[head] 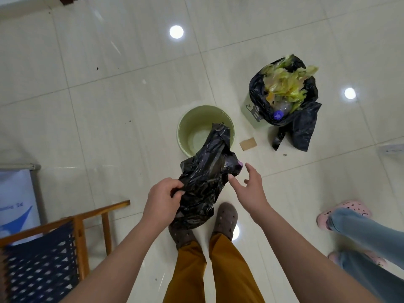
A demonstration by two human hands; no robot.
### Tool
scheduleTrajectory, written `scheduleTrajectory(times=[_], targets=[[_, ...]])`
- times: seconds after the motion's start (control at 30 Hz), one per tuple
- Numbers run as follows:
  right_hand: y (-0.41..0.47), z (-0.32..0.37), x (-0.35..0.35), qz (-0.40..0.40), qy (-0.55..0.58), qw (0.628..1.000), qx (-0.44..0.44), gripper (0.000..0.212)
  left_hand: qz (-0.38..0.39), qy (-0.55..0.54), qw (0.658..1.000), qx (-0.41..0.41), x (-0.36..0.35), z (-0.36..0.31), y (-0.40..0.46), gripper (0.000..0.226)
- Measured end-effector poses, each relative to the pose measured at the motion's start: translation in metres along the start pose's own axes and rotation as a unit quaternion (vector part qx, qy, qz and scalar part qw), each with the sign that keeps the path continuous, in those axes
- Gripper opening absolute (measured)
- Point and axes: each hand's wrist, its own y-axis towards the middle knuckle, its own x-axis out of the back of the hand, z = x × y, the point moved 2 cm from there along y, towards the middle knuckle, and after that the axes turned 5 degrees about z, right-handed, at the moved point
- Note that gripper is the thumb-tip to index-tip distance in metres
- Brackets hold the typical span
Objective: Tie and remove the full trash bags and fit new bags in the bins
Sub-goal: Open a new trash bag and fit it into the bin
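Fingers: left hand pinches black bag, right hand spread wide, empty, beside it | bag mid-frame, above empty bin | tip: find both rim edges, shake open before lowering.

Glossy cream tile floor reflecting round ceiling lights, wooden chair with dark woven seat at lower left.
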Motion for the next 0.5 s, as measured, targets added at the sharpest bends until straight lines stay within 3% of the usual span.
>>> scheduleTrajectory(times=[0.13, 0.27, 0.43, 0.5], targets=[[0.015, 0.004, -0.008, 0.043, 0.151, 0.986, -0.052, 0.064, 0.004, 0.0, 1.0, -0.012, 0.0, 0.002, -0.005, 0.017], [0.02, 0.015, -0.01, 0.018, 0.134, 0.99, -0.026, 0.009, 0.002, 0.001, 1.0, 0.009, -0.001, 0.006, -0.007, 0.011], [0.013, 0.025, -0.008, -0.026, 0.095, 0.993, 0.064, 0.012, -0.055, -0.059, 0.995, 0.062, 0.003, 0.011, -0.007, 0.023], [0.009, 0.028, -0.007, -0.051, 0.069, 0.99, 0.115, 0.015, -0.071, -0.067, 0.992, 0.078, 0.005, 0.008, -0.005, 0.017]])
